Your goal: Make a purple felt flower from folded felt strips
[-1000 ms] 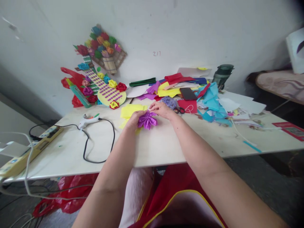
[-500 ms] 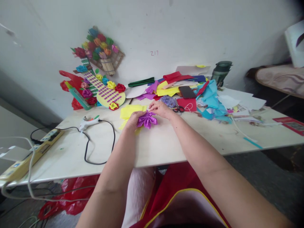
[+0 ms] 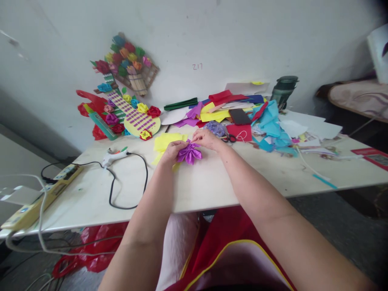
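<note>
A purple paper flower (image 3: 190, 154) with pleated petals is held just above the table. My left hand (image 3: 174, 152) grips its left side between thumb and fingers. At the flower's upper edge, my right hand (image 3: 206, 139) is closed in a pinch on a petal; the fingertips partly cover that spot. Yellow crepe paper (image 3: 165, 143) lies behind and under my left hand. Scissors (image 3: 230, 138) with dark handles and a tangle of purple string (image 3: 216, 128) lie just beyond my right hand.
A white glue gun (image 3: 115, 157) lies at the left, its black cord looping toward a power strip (image 3: 42, 198). Behind stand a paper-flower guitar (image 3: 141, 121) and a green glue bottle (image 3: 103, 124). Coloured paper (image 3: 215, 116), a phone (image 3: 239, 117) and a dark bottle (image 3: 283, 92) line the back.
Both hands stay on the purple flower, with only slight finger movement at its upper edge. The whole view has shifted very slightly.
</note>
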`<state>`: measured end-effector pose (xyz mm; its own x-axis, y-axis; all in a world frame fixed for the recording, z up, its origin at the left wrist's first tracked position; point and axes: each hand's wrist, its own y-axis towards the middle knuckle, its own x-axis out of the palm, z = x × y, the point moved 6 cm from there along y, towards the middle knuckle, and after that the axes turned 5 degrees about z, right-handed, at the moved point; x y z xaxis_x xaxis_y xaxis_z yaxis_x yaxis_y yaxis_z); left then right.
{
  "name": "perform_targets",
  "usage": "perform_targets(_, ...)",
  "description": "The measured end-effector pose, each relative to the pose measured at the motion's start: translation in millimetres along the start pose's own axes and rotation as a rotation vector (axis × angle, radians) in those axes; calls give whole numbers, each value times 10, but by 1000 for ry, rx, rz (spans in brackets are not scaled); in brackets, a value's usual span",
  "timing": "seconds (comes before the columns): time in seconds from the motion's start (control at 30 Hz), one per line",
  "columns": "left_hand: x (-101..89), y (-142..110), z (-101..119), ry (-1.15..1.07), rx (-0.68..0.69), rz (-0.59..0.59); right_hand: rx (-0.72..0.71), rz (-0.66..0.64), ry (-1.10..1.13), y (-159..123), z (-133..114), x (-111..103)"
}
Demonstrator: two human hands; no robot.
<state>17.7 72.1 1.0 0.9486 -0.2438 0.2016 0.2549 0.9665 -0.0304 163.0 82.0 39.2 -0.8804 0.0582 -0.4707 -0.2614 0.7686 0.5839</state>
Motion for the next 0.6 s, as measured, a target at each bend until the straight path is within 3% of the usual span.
perform_targets(0.27, -4, -22, 47, 90, 43, 4, 5, -56, 69, -11, 6, -16)
perform_targets(0.6, -51, 27, -1, 141, 55, 2, -5, -123, -41, -21, 3, 19)
